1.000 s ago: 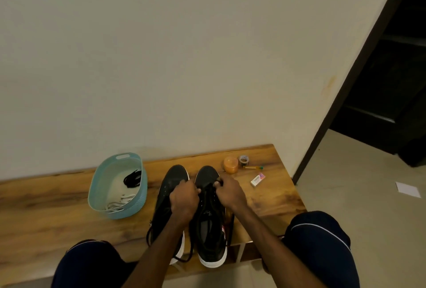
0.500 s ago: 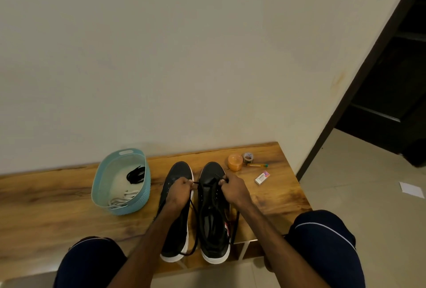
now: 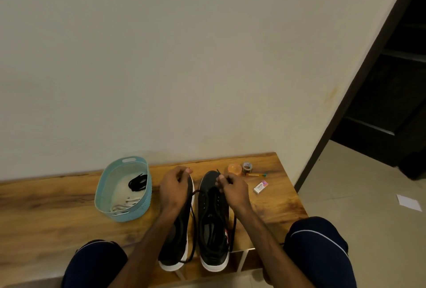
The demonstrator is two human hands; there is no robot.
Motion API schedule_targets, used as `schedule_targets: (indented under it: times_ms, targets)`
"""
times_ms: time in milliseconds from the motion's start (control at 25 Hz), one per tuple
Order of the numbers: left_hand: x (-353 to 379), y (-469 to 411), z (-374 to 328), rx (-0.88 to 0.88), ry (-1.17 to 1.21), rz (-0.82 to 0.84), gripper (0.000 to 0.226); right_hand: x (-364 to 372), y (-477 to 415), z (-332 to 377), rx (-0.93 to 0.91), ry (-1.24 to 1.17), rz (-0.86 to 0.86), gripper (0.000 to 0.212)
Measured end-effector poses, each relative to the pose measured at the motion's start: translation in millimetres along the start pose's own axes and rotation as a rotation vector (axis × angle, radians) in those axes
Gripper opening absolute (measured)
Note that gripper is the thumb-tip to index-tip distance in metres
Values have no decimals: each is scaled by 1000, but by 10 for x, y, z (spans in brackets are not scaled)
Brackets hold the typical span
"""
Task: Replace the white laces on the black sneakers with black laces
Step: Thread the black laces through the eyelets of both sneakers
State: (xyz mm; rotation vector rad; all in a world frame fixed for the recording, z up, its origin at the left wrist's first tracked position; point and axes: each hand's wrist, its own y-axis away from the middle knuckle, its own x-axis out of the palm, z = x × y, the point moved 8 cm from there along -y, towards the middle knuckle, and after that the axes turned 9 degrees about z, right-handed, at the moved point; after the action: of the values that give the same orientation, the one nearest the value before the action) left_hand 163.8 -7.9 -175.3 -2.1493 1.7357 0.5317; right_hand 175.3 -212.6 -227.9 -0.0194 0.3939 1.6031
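Two black sneakers with white soles stand side by side on the wooden bench (image 3: pixel 46 216), toes toward the wall. The left sneaker (image 3: pixel 176 241) is partly hidden under my left forearm. The right sneaker (image 3: pixel 213 225) has a black lace (image 3: pixel 194 221) running through its front eyelets. My left hand (image 3: pixel 174 186) pinches one end of that lace above the left shoe's toe. My right hand (image 3: pixel 232 189) pinches the other end over the right shoe's toe. Both lace ends trail back along the shoes toward the bench's near edge.
A teal basket (image 3: pixel 102 198) left of the shoes holds a bundled black lace (image 3: pixel 138 181) and white laces (image 3: pixel 123 204). Right of the shoes lie an orange lid (image 3: pixel 234 168), a tape roll (image 3: pixel 247 167), a small pen-like item (image 3: pixel 255 174) and an eraser box (image 3: pixel 260 186). My knees flank the bench.
Both hands have lifted and drawn apart toward the toes, pulling the black lace taut through the right sneaker's eyelets. The camera has tilted slightly.
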Motion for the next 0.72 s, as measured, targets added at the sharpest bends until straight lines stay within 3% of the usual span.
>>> schedule_targets:
  times_ms: [160,280,480,720]
  targets:
    - [-687,12,-981,164,376,-114,7,-189,394,1113,-274,-280,75,12]
    - [-1112,76,-1826,303,532,-116,9,-338,719,2138,-471,-296,129,14]
    - [-1539,364,-2914,440,605,-144,17,-556,1240,3419,-674,-284,61,14]
    - [-1801,640,-3703,527,610,-136,12,-914,1584,4069,-767,-342,-68,11]
